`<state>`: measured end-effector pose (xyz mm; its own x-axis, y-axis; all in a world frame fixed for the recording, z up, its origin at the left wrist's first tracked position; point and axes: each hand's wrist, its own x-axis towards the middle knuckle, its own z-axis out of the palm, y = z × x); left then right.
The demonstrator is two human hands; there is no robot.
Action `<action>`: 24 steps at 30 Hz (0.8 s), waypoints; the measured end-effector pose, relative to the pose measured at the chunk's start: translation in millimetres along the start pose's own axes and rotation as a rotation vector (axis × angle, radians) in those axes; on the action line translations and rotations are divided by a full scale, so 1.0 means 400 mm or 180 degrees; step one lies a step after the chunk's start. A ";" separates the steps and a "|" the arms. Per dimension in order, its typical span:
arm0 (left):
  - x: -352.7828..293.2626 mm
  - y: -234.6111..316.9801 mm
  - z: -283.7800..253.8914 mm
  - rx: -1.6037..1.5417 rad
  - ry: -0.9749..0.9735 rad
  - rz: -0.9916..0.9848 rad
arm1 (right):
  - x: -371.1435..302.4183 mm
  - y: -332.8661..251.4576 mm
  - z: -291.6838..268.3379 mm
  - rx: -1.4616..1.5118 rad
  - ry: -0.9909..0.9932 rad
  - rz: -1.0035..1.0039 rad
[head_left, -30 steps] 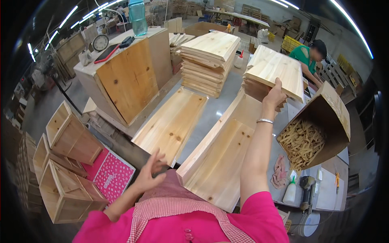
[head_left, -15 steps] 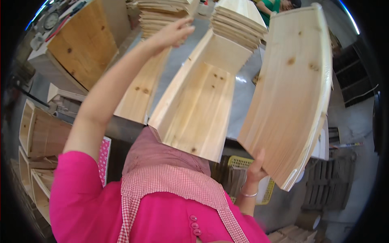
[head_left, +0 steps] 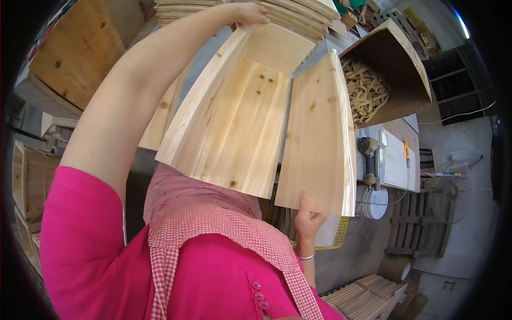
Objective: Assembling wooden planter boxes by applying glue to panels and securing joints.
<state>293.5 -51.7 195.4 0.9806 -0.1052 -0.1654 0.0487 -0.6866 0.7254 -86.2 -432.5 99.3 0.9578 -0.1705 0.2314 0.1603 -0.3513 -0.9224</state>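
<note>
Since half a second ago, the board in the right hand has swung in from the three o'clock side and now stands just beside the open wooden box, its edge about touching the box's right wall. That hand pinches the board's lower edge at five o'clock, thumb in front. At twelve o'clock the left hand curls over the box's far end. A cardboard carton of wood strips sits at two o'clock.
</note>
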 end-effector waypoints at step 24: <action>0.288 -0.107 0.057 0.2135 0.1039 0.0998 | -0.003 -0.036 0.057 -0.0331 -0.0486 0.0230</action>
<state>399.8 -50.9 130.3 0.9407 -0.2203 0.2578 -0.2605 -0.9562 0.1334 -84.4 -406.4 105.3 0.9923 -0.0598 0.1088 0.0719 -0.4378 -0.8962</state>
